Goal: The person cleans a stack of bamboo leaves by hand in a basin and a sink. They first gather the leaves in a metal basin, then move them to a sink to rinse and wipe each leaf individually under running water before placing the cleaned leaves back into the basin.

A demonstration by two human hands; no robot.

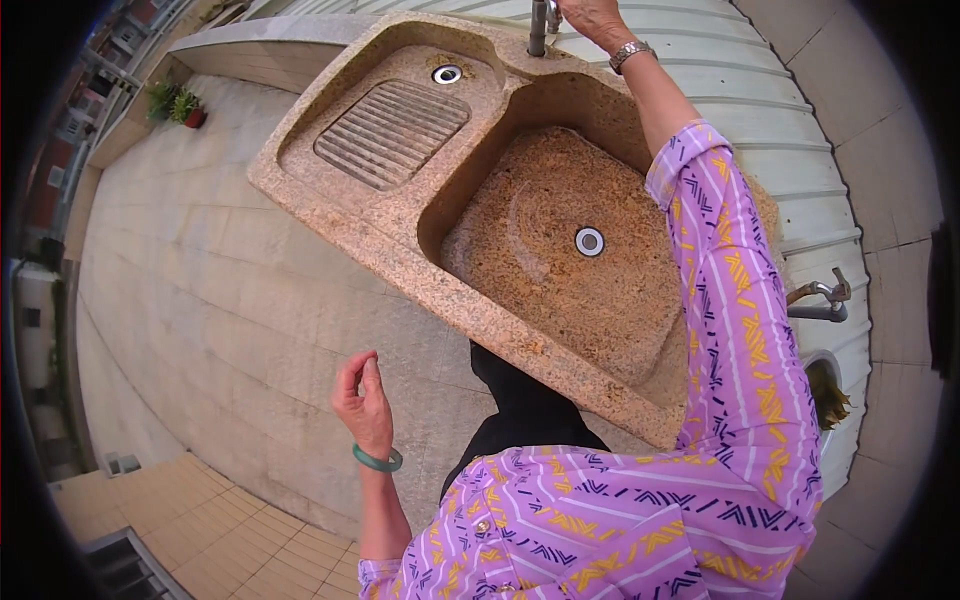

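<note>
A speckled pinkish-brown stone sink spreads below me, with a ribbed draining area at its left and a deep basin on the right. In the basin floor a round metal drain is set, and the stone there looks wet. At the top edge of the view, my right hand is closed at the tap behind the sink; its fingertips are partly cut off. My left hand, a green bangle on its wrist, hangs in the air before the sink's front edge, fingers curled against the thumb, nothing visible in them.
A second tap sticks out at the right, above a container with a spiky plant. White ribbed panelling runs behind the sink. Pale paving stretches left, with a potted plant far off.
</note>
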